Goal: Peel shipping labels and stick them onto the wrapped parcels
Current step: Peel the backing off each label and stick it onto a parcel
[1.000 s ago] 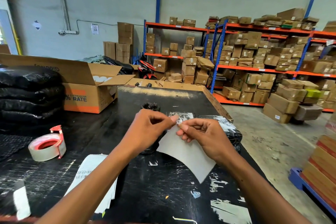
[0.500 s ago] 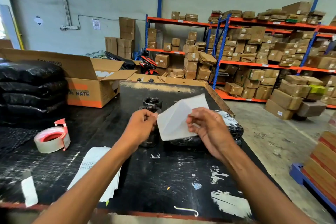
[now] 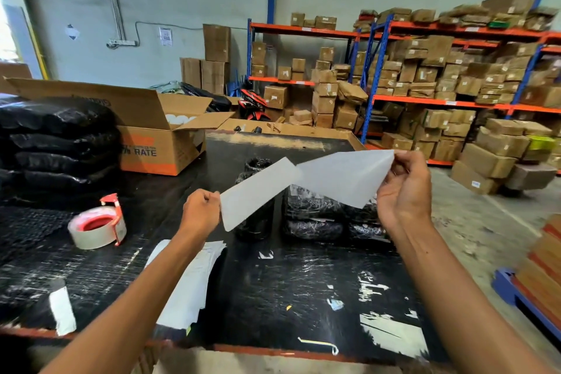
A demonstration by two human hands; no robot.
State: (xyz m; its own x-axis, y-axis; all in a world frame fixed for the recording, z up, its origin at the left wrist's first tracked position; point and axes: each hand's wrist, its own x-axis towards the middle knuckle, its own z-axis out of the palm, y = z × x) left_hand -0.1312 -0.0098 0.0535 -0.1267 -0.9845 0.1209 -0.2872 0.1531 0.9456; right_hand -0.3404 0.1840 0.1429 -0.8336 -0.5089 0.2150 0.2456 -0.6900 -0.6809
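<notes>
Above the black table [image 3: 297, 288] I hold two white sheets that still meet at one corner near the middle. My left hand [image 3: 200, 211] pinches the lower left sheet [image 3: 252, 194]. My right hand [image 3: 405, 191] is raised higher and pinches the top corner of the larger sheet [image 3: 343, 176]; which one is the label and which the backing I cannot tell. Beneath them lie black wrapped parcels [image 3: 315, 215] and a tall narrow black wrapped parcel [image 3: 258, 222]. A stack of label sheets [image 3: 191, 282] lies under my left forearm.
A tape roll in a red dispenser [image 3: 97, 226] sits at the left. Stacked black bags [image 3: 54, 143] and an open cardboard box [image 3: 151, 143] stand behind it. Shelves of cartons [image 3: 425, 76] fill the background, and pallets [image 3: 540, 282] stand right of the table.
My hands have moved apart and the two sheets have opened out; my right hand rose up and to the right, my left hand stayed low at the left.
</notes>
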